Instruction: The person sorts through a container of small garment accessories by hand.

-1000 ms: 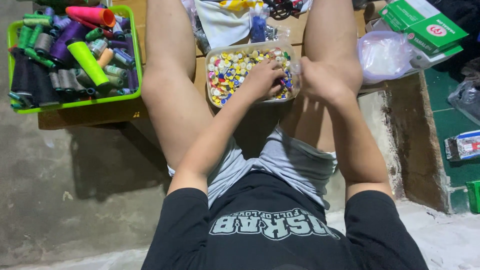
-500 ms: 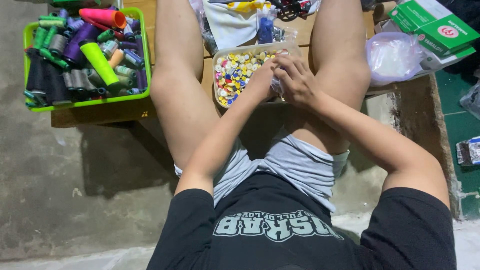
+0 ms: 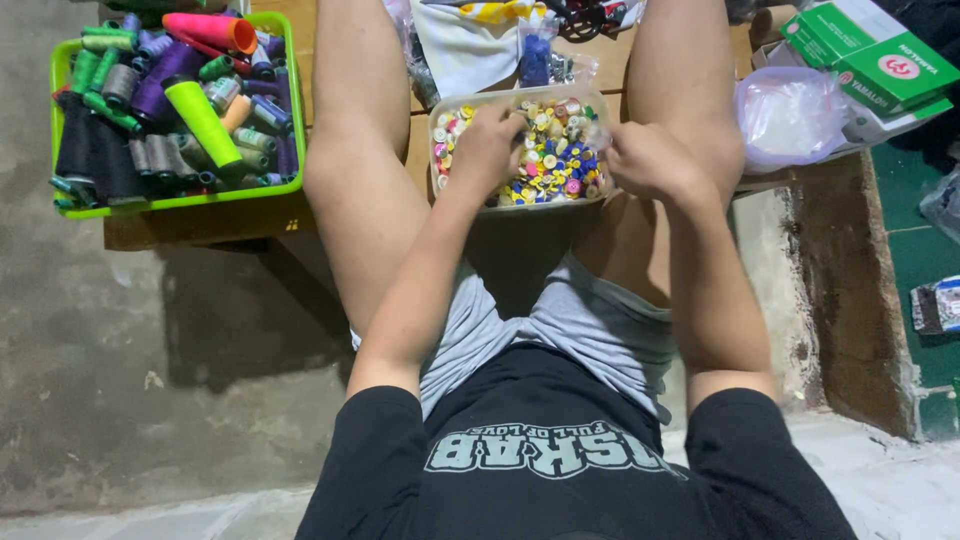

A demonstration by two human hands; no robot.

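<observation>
Two hands: we see both of the person's own at one clear plastic tub (image 3: 440,180) between the knees.
Left hand (image 3: 488,150): curled loosely down into the tub, fingers on the buttons; we cannot tell whether it holds one.
Right hand (image 3: 650,160): closed to a narrow pinch at the tub's right rim; what it pinches is too small for us to make out.
Tub contents: a heap of small buttons (image 3: 555,165), yellow, white, pink and blue, too many and too small for us to count; the hands hide part of the heap.
Tub position: on the wooden worktop (image 3: 200,228), near its front edge, between the two bare legs.
Behind the tub: one small clear bag (image 3: 538,58) with blue bits inside, and white cloth (image 3: 465,50) cut off by the top edge.
Green basket (image 3: 180,203): one, at the left on the worktop, crammed with thread cones and spools (image 3: 200,120) in green, purple, grey, black and pink; we cannot count them, they overlap.
Right side: one crumpled clear plastic bag (image 3: 790,118), contents unclear, and two green-and-white boxes (image 3: 875,55), partly cut off.
Floor: bare concrete (image 3: 150,400) below the worktop.
</observation>
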